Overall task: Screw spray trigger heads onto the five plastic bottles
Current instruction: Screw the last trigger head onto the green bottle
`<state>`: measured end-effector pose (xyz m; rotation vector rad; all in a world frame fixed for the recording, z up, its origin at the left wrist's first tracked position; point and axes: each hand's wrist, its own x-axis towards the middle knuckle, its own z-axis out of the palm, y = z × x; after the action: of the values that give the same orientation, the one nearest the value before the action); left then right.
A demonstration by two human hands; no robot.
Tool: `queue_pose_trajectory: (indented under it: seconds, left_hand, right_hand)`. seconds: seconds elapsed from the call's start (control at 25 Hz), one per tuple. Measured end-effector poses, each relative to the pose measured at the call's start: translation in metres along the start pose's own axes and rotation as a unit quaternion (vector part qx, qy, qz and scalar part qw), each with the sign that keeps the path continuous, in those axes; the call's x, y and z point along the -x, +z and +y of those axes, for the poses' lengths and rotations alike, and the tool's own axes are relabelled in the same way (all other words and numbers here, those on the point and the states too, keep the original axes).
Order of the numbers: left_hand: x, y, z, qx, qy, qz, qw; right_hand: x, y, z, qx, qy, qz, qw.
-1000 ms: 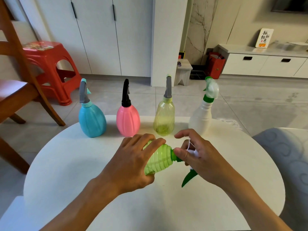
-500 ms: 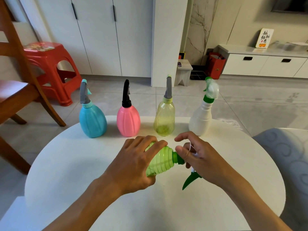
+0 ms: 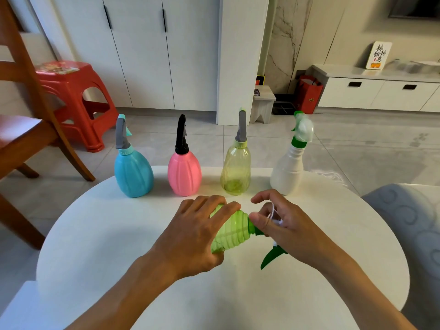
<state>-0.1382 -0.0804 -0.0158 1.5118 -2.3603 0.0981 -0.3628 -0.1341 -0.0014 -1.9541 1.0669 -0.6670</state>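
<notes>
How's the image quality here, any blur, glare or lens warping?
Head view: wide-angle warping bows the round white table edge and tilts the cabinets; soft glare lies on the tabletop near the translucent yellow bottle; the hands look mostly sharp, with slight softness overall.

My row of bottles runs blue [image 3: 133, 173], pink [image 3: 184, 173], clear yellow [image 3: 235, 173], white [image 3: 287, 173]. I grip a ribbed light-green bottle [image 3: 234, 231] with a dark green trigger [image 3: 271, 257]. The table [image 3: 95, 234] is white.
</notes>
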Motion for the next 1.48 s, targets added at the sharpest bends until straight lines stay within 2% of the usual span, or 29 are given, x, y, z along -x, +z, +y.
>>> queue_pose_trajectory:
  seconds: [0.48,0.88,1.04,1.28,1.48]
  left_hand:
    - [0.0,-0.002,0.0,-0.004,0.005,0.005,1.0]
    - [0.0,-0.002,0.001,0.006,0.004,0.009,1.0]
    - [0.001,-0.003,0.0,0.001,0.005,0.006,1.0]
    - [0.0,-0.004,0.004,0.014,0.004,0.014,1.0]
    - [0.001,-0.003,0.01,0.023,-0.001,0.031,0.999]
  right_hand:
    - [0.002,0.0,-0.005,0.005,0.013,-0.016,1.0]
    - [0.003,-0.003,-0.01,-0.034,0.024,-0.021,0.999]
    - [0.005,-0.002,-0.012,-0.048,0.066,-0.02,0.996]
    - [0.005,-0.006,-0.019,-0.091,0.061,0.002,0.994]
    - [0.004,-0.006,-0.016,-0.147,0.1,0.033,0.984]
